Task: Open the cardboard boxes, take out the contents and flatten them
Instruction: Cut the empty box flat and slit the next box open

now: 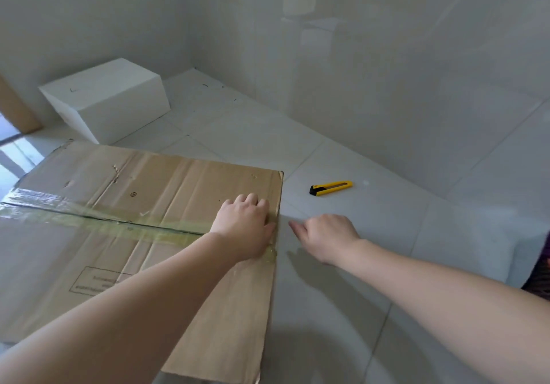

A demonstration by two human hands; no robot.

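Note:
A large brown cardboard box [125,181] stands on the floor, its top flaps closed by a strip of yellowish clear tape [104,220] along the middle seam. My left hand [244,226] rests on the top at the right end of that seam, fingers curled under and thumb along the box's edge. My right hand [324,235] hovers just off that edge, fingers curled and tips drawn together towards the box. Whether tape is between those fingertips cannot be told. Crumpled tape [270,254] sticks to the edge below my left hand.
A yellow utility knife [331,188] lies on the white floor tiles to the right of the box. A white box [110,98] sits in the corner by the wall. Part of another brown box [15,107] shows at the far left.

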